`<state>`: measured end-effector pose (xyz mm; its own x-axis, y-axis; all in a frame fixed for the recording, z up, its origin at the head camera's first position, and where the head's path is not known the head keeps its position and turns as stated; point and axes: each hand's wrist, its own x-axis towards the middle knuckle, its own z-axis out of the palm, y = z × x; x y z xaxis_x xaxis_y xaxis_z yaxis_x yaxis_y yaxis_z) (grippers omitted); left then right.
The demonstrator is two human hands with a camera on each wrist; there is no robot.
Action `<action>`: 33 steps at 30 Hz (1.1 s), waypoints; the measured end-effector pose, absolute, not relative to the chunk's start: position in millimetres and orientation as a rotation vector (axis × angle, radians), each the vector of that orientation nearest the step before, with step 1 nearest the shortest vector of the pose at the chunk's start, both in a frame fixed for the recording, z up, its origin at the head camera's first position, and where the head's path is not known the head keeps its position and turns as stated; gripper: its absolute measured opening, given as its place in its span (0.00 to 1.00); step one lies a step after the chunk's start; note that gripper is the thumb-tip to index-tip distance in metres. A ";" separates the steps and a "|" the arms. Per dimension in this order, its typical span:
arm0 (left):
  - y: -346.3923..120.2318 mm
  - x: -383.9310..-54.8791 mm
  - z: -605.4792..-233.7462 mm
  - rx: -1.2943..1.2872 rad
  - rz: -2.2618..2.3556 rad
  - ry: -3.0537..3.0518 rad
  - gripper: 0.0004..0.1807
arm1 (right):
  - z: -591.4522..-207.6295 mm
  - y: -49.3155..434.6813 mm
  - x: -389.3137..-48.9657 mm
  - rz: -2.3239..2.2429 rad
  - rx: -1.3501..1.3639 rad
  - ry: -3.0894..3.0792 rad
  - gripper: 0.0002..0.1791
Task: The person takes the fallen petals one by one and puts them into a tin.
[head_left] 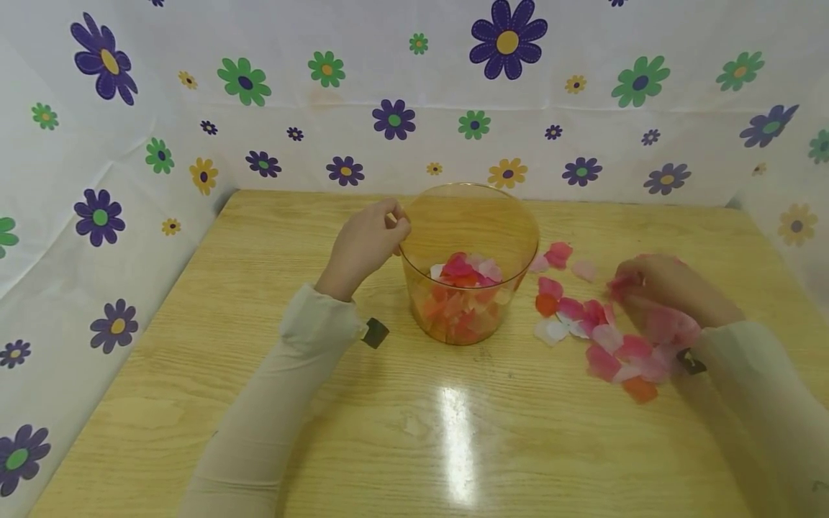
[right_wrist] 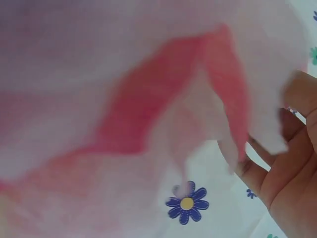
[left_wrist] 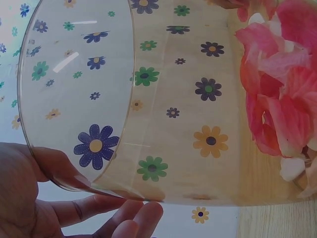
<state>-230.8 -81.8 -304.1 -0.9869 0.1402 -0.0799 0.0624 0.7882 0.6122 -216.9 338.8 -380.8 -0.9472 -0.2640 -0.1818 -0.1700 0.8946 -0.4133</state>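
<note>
A clear amber plastic bucket (head_left: 463,316) stands on the table, with a heap of pink, red and white artificial petals (head_left: 463,270) inside. My left hand (head_left: 369,241) pinches its rim at the left; in the left wrist view the thumb lies inside the wall and the fingers outside. To the right of the bucket, my right hand (head_left: 680,288) is curled over the loose petals (head_left: 609,338), with pink petals at its fingertips. Large blurred petals (right_wrist: 133,109) fill much of the right wrist view, partly covering the fingers (right_wrist: 292,168).
The wooden table (head_left: 363,432) is bordered at the back and sides by white cloth (head_left: 272,129) printed with flowers. Several single petals (head_left: 558,255) lie between the bucket and the right hand. A small dark square (head_left: 376,333) sits at the left cuff.
</note>
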 end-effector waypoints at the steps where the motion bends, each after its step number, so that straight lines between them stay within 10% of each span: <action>1: -82.0 -230.7 -303.9 0.160 0.972 2.856 0.11 | -378.9 338.0 -217.5 -0.582 -0.335 2.844 0.21; 23: -83.4 -231.0 -304.3 0.141 0.987 2.838 0.10 | -256.5 235.8 -242.0 -0.598 -1.230 3.092 0.11; 33: -83.6 -229.7 -304.7 0.157 0.998 2.847 0.11 | -257.8 174.1 -236.1 -0.753 -1.443 2.803 0.11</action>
<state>-229.7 -83.6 -304.7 -0.9873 0.1372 -0.0796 0.0574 0.7771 0.6268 -236.1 174.1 -257.8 -0.5999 -0.7448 0.2924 -0.7911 0.4972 -0.3564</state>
